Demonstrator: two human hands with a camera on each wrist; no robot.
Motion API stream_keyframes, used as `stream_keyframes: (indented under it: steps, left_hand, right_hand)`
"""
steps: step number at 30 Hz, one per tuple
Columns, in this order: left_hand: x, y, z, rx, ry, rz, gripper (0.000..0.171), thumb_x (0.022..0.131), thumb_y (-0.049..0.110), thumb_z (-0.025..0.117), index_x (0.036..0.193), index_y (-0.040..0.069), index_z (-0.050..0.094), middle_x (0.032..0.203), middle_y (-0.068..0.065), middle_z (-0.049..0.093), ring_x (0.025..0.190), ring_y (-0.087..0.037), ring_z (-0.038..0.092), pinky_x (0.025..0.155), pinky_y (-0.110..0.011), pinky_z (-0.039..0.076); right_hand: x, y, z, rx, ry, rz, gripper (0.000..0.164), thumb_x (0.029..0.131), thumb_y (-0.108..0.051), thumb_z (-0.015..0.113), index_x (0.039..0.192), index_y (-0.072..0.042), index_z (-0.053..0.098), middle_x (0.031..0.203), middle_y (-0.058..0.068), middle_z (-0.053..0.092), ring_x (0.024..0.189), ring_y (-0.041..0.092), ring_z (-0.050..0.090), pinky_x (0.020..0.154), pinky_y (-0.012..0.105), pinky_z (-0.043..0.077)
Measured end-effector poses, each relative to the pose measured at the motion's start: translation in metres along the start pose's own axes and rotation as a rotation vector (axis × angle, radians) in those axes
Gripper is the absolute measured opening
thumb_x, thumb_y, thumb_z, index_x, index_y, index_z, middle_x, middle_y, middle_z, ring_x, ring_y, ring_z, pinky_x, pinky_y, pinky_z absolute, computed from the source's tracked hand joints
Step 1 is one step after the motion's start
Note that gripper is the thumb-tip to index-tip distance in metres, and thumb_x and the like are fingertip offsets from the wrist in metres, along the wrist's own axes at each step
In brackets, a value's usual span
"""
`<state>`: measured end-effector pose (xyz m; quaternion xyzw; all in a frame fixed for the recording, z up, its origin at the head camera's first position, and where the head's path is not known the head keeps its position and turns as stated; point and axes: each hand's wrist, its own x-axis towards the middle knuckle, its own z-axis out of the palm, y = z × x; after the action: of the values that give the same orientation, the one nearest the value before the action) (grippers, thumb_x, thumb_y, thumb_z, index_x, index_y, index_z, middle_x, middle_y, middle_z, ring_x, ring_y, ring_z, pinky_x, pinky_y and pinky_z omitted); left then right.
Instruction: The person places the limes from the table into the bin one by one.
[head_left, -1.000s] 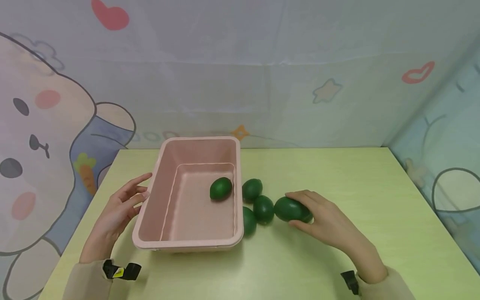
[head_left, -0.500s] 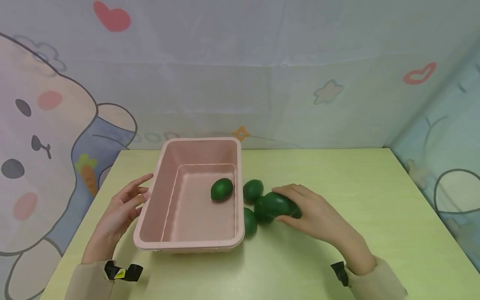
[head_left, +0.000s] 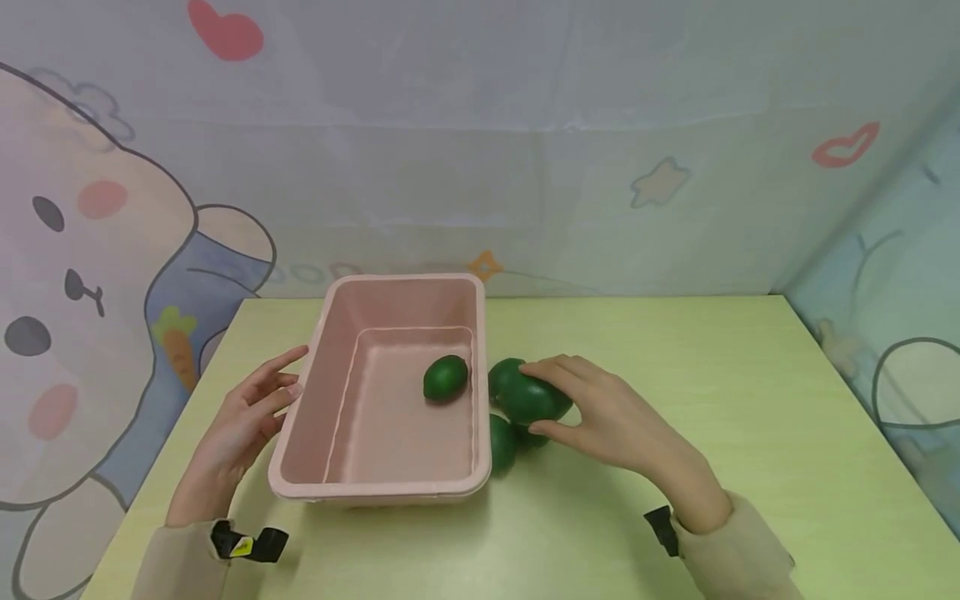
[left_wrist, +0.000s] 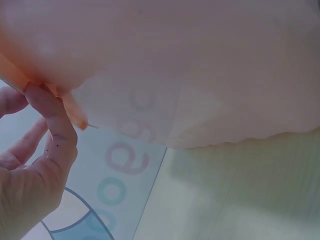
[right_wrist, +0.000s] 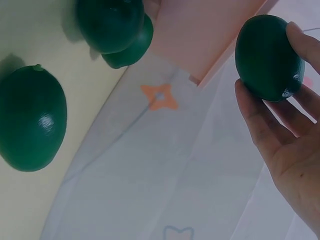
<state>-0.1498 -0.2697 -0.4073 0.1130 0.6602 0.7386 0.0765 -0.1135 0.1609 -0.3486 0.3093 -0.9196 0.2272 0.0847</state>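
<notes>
My right hand [head_left: 611, 417] grips a dark green lime [head_left: 542, 398] between thumb and fingers, just right of the pink plastic bin [head_left: 375, 490]. In the right wrist view the held lime [right_wrist: 267, 57] is raised, level with the bin's rim. Below it, three more limes lie by the bin's right side, one near the back [head_left: 504, 372], one nearer the front [head_left: 502, 442], one partly hidden under the held one. Inside the bin rests a single lime [head_left: 446, 379] by the right wall. My left hand [head_left: 243, 417] touches the bin's left wall with relaxed fingertips.
Bin and fruit are on a pale yellow-green table [head_left: 675, 350]. Behind it hangs a cloth [head_left: 420, 183] printed with cartoon figures, and the cloth wraps round the right side. Black camera straps [head_left: 247, 542] sit on both wrists.
The right hand, with its lime, has moved left and slightly up toward the bin, passing over the limes on the table. The left hand and bin look unmoved.
</notes>
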Motion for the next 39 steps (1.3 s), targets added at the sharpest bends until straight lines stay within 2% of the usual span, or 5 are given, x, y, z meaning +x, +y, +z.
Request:
stream_keyframes:
  steps: [4, 16, 25, 34, 39]
  left_hand:
    - [0.001, -0.001, 0.001, -0.022, -0.009, 0.008, 0.05, 0.099, 0.001, 0.047, 0.147, 0.014, 0.04, 0.102, 0.004, 0.059, 0.087, -0.006, 0.066, 0.075, -0.022, 0.057]
    - [0.003, 0.002, 0.002, -0.009, -0.006, -0.003, 0.051, 0.098, 0.002, 0.049, 0.146, 0.015, 0.041, 0.102, 0.003, 0.059, 0.085, -0.006, 0.066, 0.074, -0.021, 0.057]
    - [0.001, 0.002, 0.001, -0.009, 0.0, 0.0, 0.051, 0.098, 0.002, 0.05, 0.146, 0.015, 0.041, 0.102, 0.004, 0.059, 0.087, -0.005, 0.066, 0.075, -0.021, 0.057]
    - [0.001, 0.003, 0.001, 0.008, 0.011, -0.016, 0.051, 0.098, 0.003, 0.051, 0.146, 0.016, 0.041, 0.101, 0.004, 0.06, 0.086, -0.005, 0.066, 0.074, -0.021, 0.057]
    - [0.001, 0.004, 0.001, 0.018, 0.018, -0.023, 0.051, 0.098, 0.003, 0.051, 0.146, 0.016, 0.042, 0.101, 0.004, 0.059, 0.086, -0.005, 0.066, 0.074, -0.021, 0.057]
  right_hand:
    - [0.007, -0.003, 0.0, 0.011, 0.003, -0.024, 0.059, 0.082, -0.036, 0.076, 0.134, -0.02, 0.054, 0.123, -0.004, 0.06, 0.108, 0.01, 0.06, 0.088, 0.03, 0.053]
    - [0.026, -0.013, -0.006, 0.014, -0.028, -0.089, 0.053, 0.085, -0.036, 0.072, 0.132, -0.019, 0.055, 0.122, -0.007, 0.06, 0.107, 0.008, 0.057, 0.088, 0.029, 0.052]
    - [0.049, -0.024, -0.008, 0.007, -0.034, -0.173, 0.055, 0.085, -0.035, 0.073, 0.134, -0.018, 0.055, 0.124, -0.005, 0.06, 0.115, 0.011, 0.057, 0.096, 0.03, 0.05]
    - [0.072, -0.034, -0.008, -0.011, -0.085, -0.221, 0.057, 0.086, -0.036, 0.072, 0.136, -0.016, 0.053, 0.125, -0.001, 0.06, 0.113, 0.015, 0.057, 0.095, 0.033, 0.05]
    - [0.087, -0.039, -0.009, -0.043, -0.13, -0.232, 0.053, 0.086, -0.037, 0.071, 0.131, -0.014, 0.055, 0.116, -0.002, 0.06, 0.105, 0.014, 0.057, 0.09, 0.031, 0.05]
